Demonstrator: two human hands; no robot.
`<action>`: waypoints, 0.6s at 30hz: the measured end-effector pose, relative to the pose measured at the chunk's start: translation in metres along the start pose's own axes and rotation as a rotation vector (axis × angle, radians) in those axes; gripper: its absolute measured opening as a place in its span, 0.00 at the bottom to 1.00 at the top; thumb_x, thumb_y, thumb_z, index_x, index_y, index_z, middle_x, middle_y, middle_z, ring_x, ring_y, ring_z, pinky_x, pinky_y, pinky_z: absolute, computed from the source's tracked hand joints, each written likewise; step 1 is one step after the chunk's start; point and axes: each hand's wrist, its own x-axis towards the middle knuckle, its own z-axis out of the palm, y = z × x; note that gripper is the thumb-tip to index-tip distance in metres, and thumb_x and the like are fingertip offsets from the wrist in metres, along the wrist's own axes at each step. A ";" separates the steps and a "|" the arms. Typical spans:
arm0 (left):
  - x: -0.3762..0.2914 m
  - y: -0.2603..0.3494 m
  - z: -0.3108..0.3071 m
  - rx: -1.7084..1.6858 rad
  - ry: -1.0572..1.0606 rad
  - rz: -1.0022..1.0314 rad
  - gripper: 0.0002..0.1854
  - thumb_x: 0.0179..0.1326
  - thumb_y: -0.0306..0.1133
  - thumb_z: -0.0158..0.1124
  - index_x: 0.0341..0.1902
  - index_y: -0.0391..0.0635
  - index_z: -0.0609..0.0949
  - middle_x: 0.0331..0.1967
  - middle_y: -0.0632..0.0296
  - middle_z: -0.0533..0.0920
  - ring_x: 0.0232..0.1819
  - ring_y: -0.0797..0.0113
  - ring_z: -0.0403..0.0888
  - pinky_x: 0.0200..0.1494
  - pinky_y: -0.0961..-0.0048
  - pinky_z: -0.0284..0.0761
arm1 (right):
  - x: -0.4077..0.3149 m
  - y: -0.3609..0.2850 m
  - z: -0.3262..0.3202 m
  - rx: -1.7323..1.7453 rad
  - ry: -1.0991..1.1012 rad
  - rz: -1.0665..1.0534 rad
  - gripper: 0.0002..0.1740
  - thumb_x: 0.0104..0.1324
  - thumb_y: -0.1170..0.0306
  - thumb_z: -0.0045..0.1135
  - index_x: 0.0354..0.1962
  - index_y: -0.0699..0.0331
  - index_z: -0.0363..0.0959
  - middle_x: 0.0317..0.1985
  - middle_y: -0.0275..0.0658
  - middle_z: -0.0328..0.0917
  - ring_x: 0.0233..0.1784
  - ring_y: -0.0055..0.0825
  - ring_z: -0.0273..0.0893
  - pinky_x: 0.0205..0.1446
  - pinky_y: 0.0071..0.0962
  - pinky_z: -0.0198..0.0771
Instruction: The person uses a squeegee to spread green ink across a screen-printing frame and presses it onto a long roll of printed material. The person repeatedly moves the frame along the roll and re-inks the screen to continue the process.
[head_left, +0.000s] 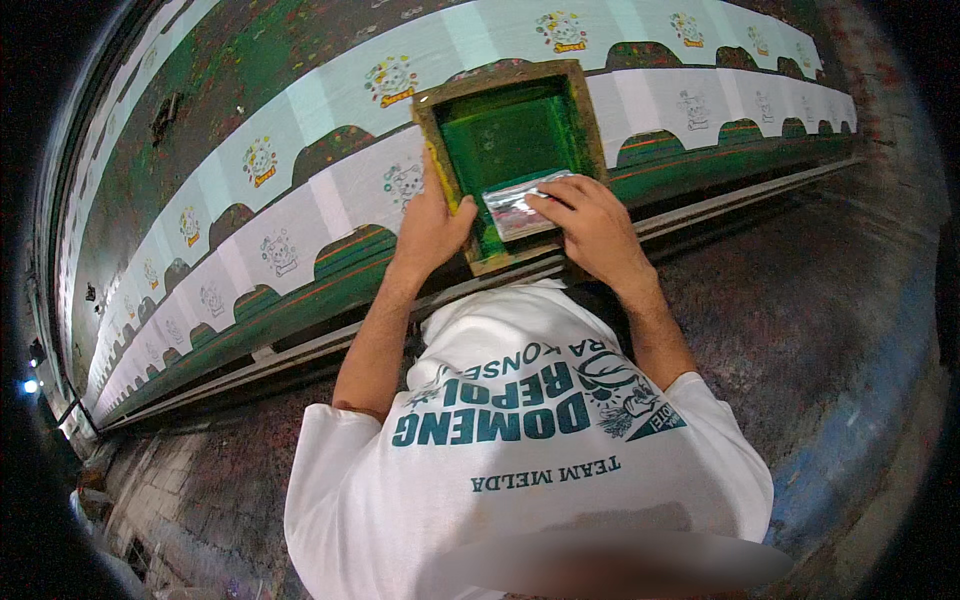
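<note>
A wooden screen-printing frame (510, 259) with green mesh (506, 142) lies over the nearer row of white printed fabric on the long table. My left hand (435, 225) grips the frame's left side, its thumb on the near part of that edge. Inside the frame, at its near end, is a squeegee (517, 212) with a shiny silver covering. My right hand (592, 225) holds the squeegee from the right, fingers over its top. The fabric directly beneath the frame is hidden.
White fabric strips (330, 195) with cut-out edges run along the green table (352, 255). The farther strip bears coloured cartoon prints (391, 81); the nearer one shows mostly outline prints (279, 253). A rail (750, 184) follows the table's near edge. Stained floor (787, 300) lies beside it.
</note>
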 end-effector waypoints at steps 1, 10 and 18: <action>0.007 0.010 0.012 0.011 -0.001 0.002 0.57 0.67 0.37 0.68 0.87 0.30 0.42 0.35 0.28 0.88 0.38 0.28 0.89 0.43 0.41 0.86 | -0.006 0.014 -0.007 -0.008 0.006 0.002 0.29 0.59 0.81 0.62 0.59 0.57 0.83 0.58 0.41 0.84 0.65 0.45 0.79 0.72 0.46 0.75; 0.044 0.056 0.071 0.018 -0.057 -0.143 0.54 0.67 0.37 0.69 0.89 0.39 0.47 0.43 0.34 0.90 0.43 0.32 0.91 0.48 0.45 0.86 | -0.034 0.087 -0.036 0.027 0.005 0.032 0.28 0.63 0.84 0.59 0.60 0.57 0.85 0.60 0.41 0.84 0.65 0.45 0.80 0.71 0.45 0.77; 0.046 0.040 0.078 -0.023 -0.011 -0.080 0.55 0.64 0.37 0.69 0.87 0.32 0.50 0.38 0.36 0.90 0.34 0.38 0.91 0.40 0.50 0.86 | -0.032 0.092 -0.039 0.095 -0.055 0.023 0.31 0.59 0.84 0.62 0.61 0.58 0.83 0.61 0.42 0.83 0.67 0.46 0.78 0.72 0.46 0.76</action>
